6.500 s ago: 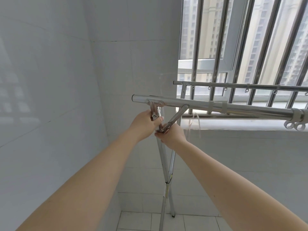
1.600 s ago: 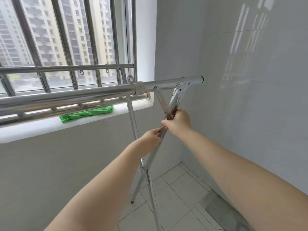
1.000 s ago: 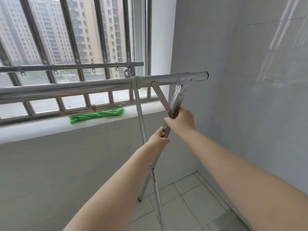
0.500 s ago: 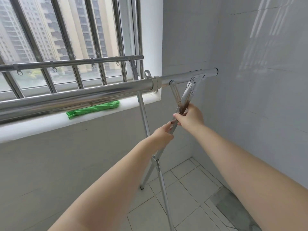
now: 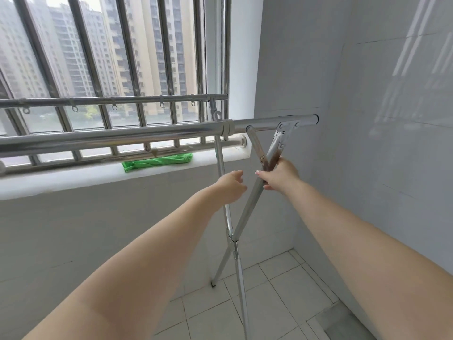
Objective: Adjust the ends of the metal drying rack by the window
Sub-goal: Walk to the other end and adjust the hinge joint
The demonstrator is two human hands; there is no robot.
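The metal drying rack (image 5: 127, 136) runs along the window, its thick top rail ending near the right wall. At that right end a short brace (image 5: 257, 148) and a bracketed leg (image 5: 274, 149) meet in a V under the rail. My right hand (image 5: 279, 175) grips the leg at the bottom of that V. My left hand (image 5: 231, 186) hovers just left of the leg, fingers loosely apart, holding nothing. The crossed legs (image 5: 232, 238) pivot lower down and reach the floor.
A green cloth (image 5: 157, 161) lies on the white window sill (image 5: 73, 177). Window bars (image 5: 132, 57) stand behind the rack. The tiled right wall (image 5: 380, 119) is close to the rail's end. Tiled floor (image 5: 269, 290) lies below.
My left hand has come off the rack leg and drifted a little left. My right hand keeps its grip at the brace joint. The view has shifted slightly.
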